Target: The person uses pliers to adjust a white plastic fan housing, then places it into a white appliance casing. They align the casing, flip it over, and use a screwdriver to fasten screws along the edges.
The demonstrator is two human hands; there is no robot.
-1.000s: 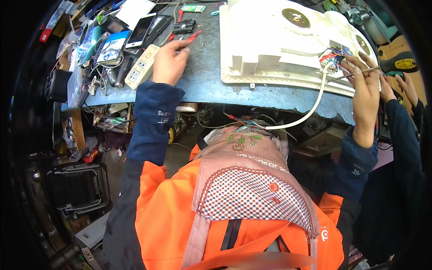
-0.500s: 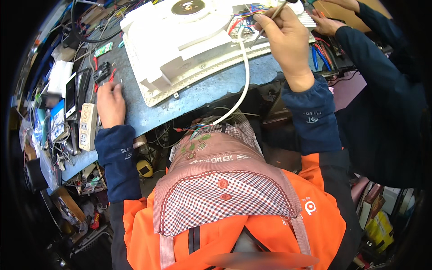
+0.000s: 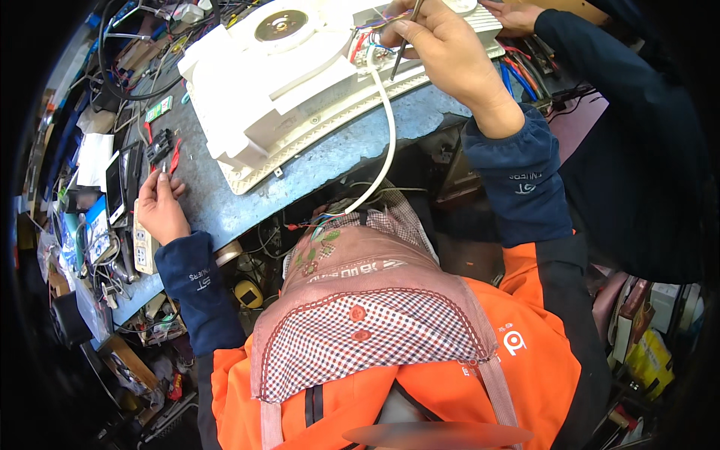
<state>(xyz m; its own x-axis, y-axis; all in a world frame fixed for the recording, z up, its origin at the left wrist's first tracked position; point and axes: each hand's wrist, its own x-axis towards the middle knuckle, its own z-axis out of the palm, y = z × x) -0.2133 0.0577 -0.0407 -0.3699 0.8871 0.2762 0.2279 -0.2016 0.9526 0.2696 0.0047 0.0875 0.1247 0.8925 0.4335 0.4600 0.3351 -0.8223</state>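
My right hand (image 3: 454,64) is closed around a slim dark screwdriver (image 3: 401,52), its shaft slanting down past my fingers. My fingertips are by the colored wires (image 3: 362,46) in an opening of a large white appliance housing (image 3: 247,112). A thick white cable (image 3: 390,124) leaves that opening and hangs over the bench edge towards my lap. At the left, my left hand (image 3: 163,210) pinches a small shiny metal piece (image 3: 164,171), too small to name surely. Just beyond it lies a black part with red leads (image 3: 159,146).
The blue bench (image 3: 225,214) carries a power strip (image 3: 144,247), a phone (image 3: 116,184) and clutter on the left. Pliers with blue handles (image 3: 521,81) lie at the right. Another person's hand (image 3: 514,16) is at the appliance's far right end.
My left fingers have turned up and now pinch the small metal piece. My right hand and the screwdriver have shifted left in view. One of the other person's hands no longer shows.
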